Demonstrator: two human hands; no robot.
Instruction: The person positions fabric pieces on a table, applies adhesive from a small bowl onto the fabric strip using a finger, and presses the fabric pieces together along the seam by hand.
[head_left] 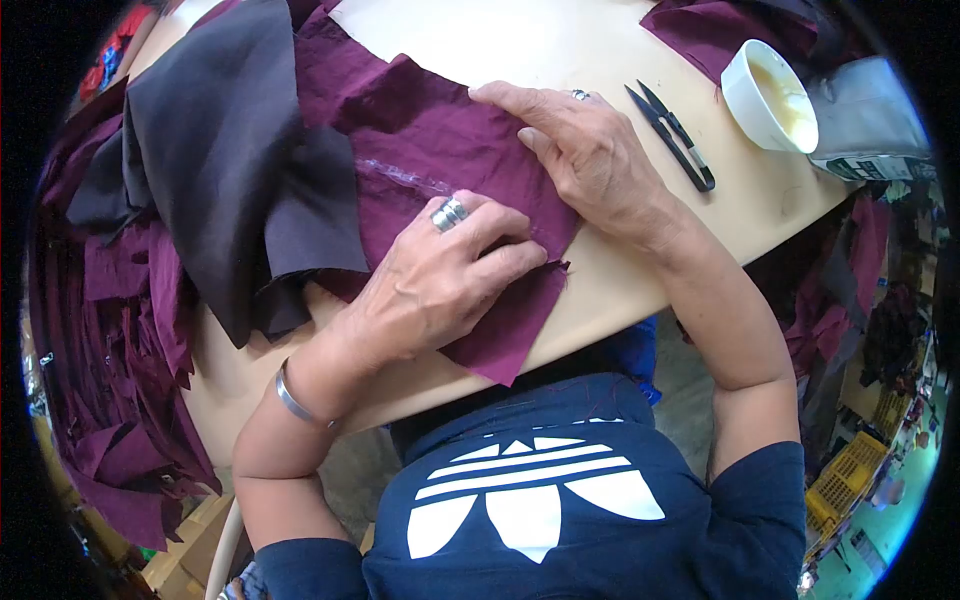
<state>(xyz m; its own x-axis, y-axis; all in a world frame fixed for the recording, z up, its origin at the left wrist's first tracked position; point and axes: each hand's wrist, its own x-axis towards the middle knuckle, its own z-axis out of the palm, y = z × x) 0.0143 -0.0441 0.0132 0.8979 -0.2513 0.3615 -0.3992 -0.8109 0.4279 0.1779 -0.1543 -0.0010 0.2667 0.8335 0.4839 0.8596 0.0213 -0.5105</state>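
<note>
A piece of maroon cloth lies over the tabletop beneath both hands. A whitish, wet-looking streak runs across it. My left hand, with a wide ring and a metal bracelet, rests on the cloth beside the end of the streak. Its fingers are curled together, and whatever is between the fingertips is hidden. My right hand lies on the cloth's right side, index finger stretched out and holding nothing. Dark grey cloth covers the maroon cloth on the left.
Black thread snips lie right of my right hand. Beyond them a tilted white bowl holds pale paste, beside a grey plastic bag. Maroon strips hang over the left edge. A yellow crate stands low at right.
</note>
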